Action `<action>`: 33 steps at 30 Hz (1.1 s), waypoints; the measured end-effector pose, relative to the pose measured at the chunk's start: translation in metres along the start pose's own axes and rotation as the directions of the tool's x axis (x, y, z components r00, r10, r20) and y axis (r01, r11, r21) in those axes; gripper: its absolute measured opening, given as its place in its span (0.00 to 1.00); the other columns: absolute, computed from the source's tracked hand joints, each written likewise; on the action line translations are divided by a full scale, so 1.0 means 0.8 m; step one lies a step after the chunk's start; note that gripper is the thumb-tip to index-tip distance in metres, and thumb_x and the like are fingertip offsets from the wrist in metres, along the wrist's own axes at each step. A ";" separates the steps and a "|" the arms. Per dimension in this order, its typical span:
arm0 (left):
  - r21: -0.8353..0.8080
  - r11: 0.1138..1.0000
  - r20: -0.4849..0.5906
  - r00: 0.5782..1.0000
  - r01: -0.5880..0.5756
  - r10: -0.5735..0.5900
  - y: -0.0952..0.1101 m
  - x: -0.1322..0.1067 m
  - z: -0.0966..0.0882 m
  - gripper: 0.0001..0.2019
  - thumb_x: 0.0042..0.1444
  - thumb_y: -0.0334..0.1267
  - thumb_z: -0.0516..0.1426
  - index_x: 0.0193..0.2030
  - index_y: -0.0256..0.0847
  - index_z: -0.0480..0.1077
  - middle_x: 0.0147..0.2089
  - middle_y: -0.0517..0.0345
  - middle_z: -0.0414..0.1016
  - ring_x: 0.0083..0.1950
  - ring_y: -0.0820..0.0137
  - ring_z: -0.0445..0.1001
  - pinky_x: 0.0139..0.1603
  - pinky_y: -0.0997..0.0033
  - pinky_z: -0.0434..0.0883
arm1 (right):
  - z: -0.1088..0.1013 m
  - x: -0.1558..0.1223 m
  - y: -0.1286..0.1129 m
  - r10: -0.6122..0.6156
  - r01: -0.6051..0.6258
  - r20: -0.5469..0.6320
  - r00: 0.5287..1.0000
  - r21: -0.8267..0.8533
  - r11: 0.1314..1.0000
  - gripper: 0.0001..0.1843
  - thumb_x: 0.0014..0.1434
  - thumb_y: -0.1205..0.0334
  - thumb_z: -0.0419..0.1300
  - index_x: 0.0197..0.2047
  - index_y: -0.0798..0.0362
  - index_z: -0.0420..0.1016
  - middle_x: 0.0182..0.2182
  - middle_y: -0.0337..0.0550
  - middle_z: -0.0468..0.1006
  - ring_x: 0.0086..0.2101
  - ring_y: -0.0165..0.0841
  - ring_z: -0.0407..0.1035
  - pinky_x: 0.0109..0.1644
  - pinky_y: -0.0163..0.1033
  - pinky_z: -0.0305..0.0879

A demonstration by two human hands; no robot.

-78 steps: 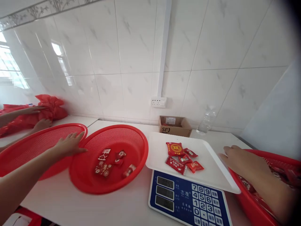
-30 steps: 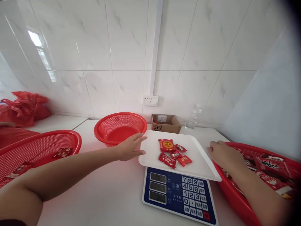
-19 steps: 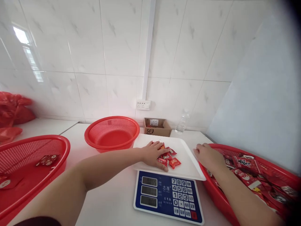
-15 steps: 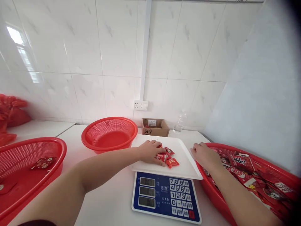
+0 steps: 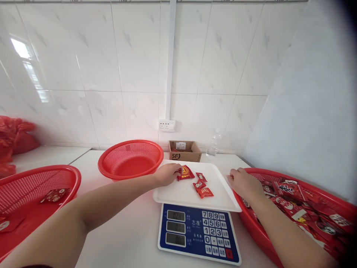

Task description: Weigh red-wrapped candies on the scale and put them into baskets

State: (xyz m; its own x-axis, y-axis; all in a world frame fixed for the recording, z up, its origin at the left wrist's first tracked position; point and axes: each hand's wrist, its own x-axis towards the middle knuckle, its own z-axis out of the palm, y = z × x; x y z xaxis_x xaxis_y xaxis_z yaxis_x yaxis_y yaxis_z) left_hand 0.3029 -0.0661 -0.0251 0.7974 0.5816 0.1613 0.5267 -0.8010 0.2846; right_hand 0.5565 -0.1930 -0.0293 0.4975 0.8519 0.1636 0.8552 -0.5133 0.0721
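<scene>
My left hand [image 5: 167,175] is over the left half of the scale's white tray [image 5: 164,195], its fingers pinching the edge of red snack packets [image 5: 186,172]. Several smaller red wrapped packets [image 5: 205,192] lie loose on the tray, right of that hand. Below the tray, the blue keypad of the scale [image 5: 195,234] faces me with lit number displays. My right hand [image 5: 245,182] rests at the near-left rim of the right red basket [image 5: 248,230], beside the tray's right edge. Its fingers are curled in, and what is under them is hidden.
Many red packets [image 5: 292,204] fill the right basket. A round red basket [image 5: 134,163] stands behind my left forearm, and another basket [image 5: 72,178] holding a few packets is at far left. An open cardboard box [image 5: 185,156] and a clear bottle [image 5: 213,147] stand by the wall.
My left hand has drawn left across the tray with packets in its fingers, leaving smaller ones behind. The scale's top display has changed. My right hand has hardly moved.
</scene>
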 end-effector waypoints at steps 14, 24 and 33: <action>0.021 0.997 0.214 0.973 0.080 -0.082 0.013 0.043 0.018 0.42 0.46 0.61 0.54 0.64 0.44 0.47 0.63 0.43 0.56 0.63 0.52 0.57 0.57 0.54 0.60 | 0.002 -0.002 0.000 0.010 -0.010 -0.017 1.000 0.014 1.000 0.20 0.63 0.59 0.39 0.41 0.54 0.70 0.43 0.49 0.70 0.36 0.37 0.70 0.30 0.38 0.58; 0.066 0.997 0.030 0.998 0.046 -0.048 -0.038 0.009 -0.025 0.32 0.54 0.52 0.51 0.64 0.44 0.49 0.58 0.45 0.60 0.58 0.55 0.63 0.53 0.58 0.64 | 0.010 0.003 0.006 0.004 -0.003 -0.044 0.999 0.032 0.999 0.20 0.62 0.58 0.39 0.43 0.54 0.70 0.43 0.50 0.69 0.36 0.39 0.70 0.32 0.40 0.59; 0.201 0.916 -0.106 0.937 0.348 -0.332 -0.120 -0.023 -0.095 0.33 0.54 0.56 0.49 0.63 0.42 0.51 0.61 0.42 0.61 0.58 0.52 0.63 0.51 0.55 0.65 | 0.003 0.000 0.003 0.012 -0.011 -0.015 1.000 0.048 0.999 0.20 0.62 0.59 0.39 0.42 0.55 0.70 0.43 0.51 0.69 0.37 0.39 0.70 0.31 0.39 0.59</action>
State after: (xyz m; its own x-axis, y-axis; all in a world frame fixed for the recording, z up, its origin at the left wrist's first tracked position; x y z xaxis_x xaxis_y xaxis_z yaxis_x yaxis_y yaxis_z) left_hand 0.2154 0.0106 0.0161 0.5410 0.8263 0.1565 0.8187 -0.5601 0.1266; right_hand 0.5587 -0.1939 -0.0320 0.5053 0.8443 0.1787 0.8557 -0.5169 0.0228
